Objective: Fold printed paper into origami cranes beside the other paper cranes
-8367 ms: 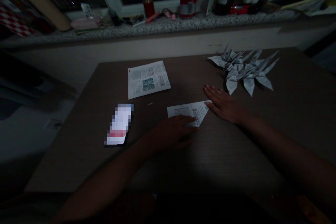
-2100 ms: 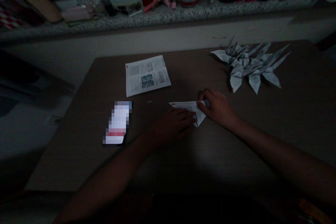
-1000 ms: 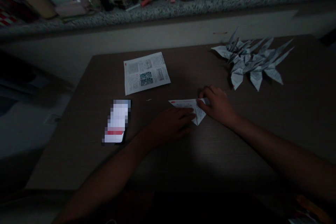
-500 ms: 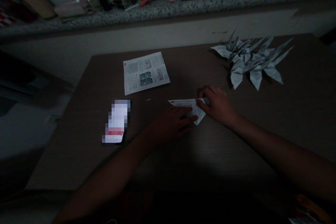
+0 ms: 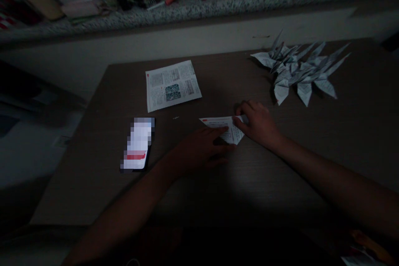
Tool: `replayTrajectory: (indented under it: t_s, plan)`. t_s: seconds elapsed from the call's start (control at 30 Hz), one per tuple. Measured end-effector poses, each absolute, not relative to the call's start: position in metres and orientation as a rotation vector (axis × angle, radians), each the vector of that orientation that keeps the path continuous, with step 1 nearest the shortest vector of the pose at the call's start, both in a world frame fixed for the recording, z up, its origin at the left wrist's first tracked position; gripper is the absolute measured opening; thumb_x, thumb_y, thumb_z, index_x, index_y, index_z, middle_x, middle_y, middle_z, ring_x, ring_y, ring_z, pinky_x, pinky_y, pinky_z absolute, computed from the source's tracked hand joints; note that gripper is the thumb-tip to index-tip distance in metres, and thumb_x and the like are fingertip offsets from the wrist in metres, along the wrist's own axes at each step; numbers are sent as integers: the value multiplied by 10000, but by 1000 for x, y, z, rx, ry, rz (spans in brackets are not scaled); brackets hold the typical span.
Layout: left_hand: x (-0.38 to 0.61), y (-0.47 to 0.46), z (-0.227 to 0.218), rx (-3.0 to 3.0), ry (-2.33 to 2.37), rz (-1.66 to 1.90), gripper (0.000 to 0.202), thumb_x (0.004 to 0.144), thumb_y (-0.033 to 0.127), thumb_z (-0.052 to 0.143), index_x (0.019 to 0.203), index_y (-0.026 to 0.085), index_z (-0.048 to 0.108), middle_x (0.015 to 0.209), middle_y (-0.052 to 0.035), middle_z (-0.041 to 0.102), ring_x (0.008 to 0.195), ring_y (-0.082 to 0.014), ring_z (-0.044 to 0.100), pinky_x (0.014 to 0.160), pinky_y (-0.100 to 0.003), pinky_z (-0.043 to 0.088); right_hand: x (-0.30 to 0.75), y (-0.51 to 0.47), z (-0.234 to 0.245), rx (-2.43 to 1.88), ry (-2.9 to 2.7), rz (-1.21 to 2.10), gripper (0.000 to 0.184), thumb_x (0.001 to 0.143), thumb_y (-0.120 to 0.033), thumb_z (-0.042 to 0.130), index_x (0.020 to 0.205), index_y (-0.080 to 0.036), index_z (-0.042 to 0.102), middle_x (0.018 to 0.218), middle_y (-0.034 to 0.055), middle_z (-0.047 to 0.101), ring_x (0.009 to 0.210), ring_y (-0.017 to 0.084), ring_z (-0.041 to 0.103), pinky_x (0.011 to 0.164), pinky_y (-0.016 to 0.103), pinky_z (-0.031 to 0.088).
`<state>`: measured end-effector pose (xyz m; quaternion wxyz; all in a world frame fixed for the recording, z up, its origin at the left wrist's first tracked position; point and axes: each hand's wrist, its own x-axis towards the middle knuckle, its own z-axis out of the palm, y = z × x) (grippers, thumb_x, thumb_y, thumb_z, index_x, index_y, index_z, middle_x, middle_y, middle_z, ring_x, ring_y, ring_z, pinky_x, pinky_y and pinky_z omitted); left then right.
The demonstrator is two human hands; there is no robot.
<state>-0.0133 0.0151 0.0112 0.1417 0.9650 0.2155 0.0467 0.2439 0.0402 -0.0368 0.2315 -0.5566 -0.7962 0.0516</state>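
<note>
A printed sheet of paper folded into a triangle lies on the table, its long edge toward the far side and a point toward me. My left hand is stretched out over its left part, fingers spread, with a fingertip resting on the print. At the right end my right hand has its thumb and fingers closed on the paper's corner. Part of the paper is hidden under both hands.
A flat printed sheet lies further back, and a lit phone is on the left. Several folded paper pieces with pointed tips are piled at the back right. A granite sill with bottles and small items runs behind the table.
The lower point of the folded paper has shifted slightly up and to the right. My left fingers have spread and slid a little off its lower edge. My right hand keeps its place.
</note>
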Motion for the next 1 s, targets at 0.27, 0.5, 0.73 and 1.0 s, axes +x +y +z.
replayTrajectory:
  t_s: [0.27, 0.5, 0.73, 1.0]
  plan:
    - [-14, 15, 11, 2785, 614, 105, 453, 1023, 479, 590, 1447, 323, 611, 1624, -150, 419, 1420, -358, 500, 1128, -532, 439, 243, 39, -34, -1546, -2190, 166, 143, 954, -361, 601, 983, -221, 594, 996, 99, 626, 931, 307, 568, 790, 406, 378]
    - [-15, 16, 9, 2779, 621, 121, 429, 1032, 447, 586, 1433, 299, 625, 1618, -157, 429, 1408, -361, 514, 1138, -533, 443, 244, 39, -34, -1534, -2189, 175, 144, 953, -363, 595, 983, -222, 595, 1008, 108, 627, 934, 314, 570, 797, 413, 388]
    - [-20, 21, 5, 2729, 613, 182, 385, 1056, 392, 554, 1426, 312, 622, 1626, -85, 444, 1380, -304, 558, 1125, -481, 484, 244, 39, -33, -1550, -2185, 181, 143, 953, -376, 585, 983, -236, 594, 999, 111, 626, 940, 319, 562, 799, 416, 388]
    - [-14, 16, 11, 2784, 629, 115, 469, 1029, 421, 597, 1483, 304, 574, 1621, -145, 432, 1405, -363, 522, 1120, -548, 471, 243, 38, -32, -1553, -2196, 169, 150, 956, -371, 586, 991, -225, 593, 1009, 109, 627, 928, 313, 563, 791, 413, 378]
